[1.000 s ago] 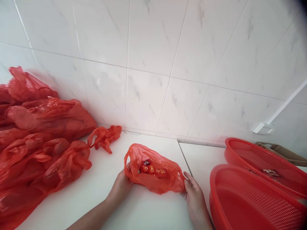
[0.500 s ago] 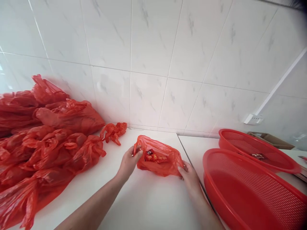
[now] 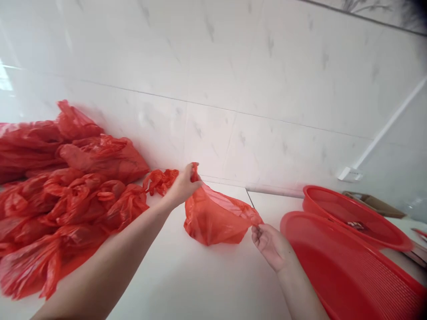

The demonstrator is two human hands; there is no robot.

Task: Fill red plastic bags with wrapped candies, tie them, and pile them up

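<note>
A thin red plastic bag [image 3: 216,218] is stretched between my two hands over the white table [image 3: 187,284]. My left hand [image 3: 185,184] pinches its upper left corner and holds it raised. Lower down, at the bag's right corner, the fingers of my right hand [image 3: 271,244] are closed on the plastic. The near side of the bag hides whatever lies inside. Just behind my left hand, a small crumpled red bag [image 3: 160,181] rests close to the wall.
Several knotted, filled red bags [image 3: 83,200] are heaped on the left. On the right stand a large red plastic basket [image 3: 320,258] and, behind it, a second red basket [image 3: 320,198] with small packets inside. A cardboard box [image 3: 376,203] sits beyond, near the tiled wall [image 3: 213,124].
Both hands have lifted the bag's edges, my left hand higher than my right. The opening has narrowed, and the small red packets seen inside it before are now hidden. The view has shifted slightly.
</note>
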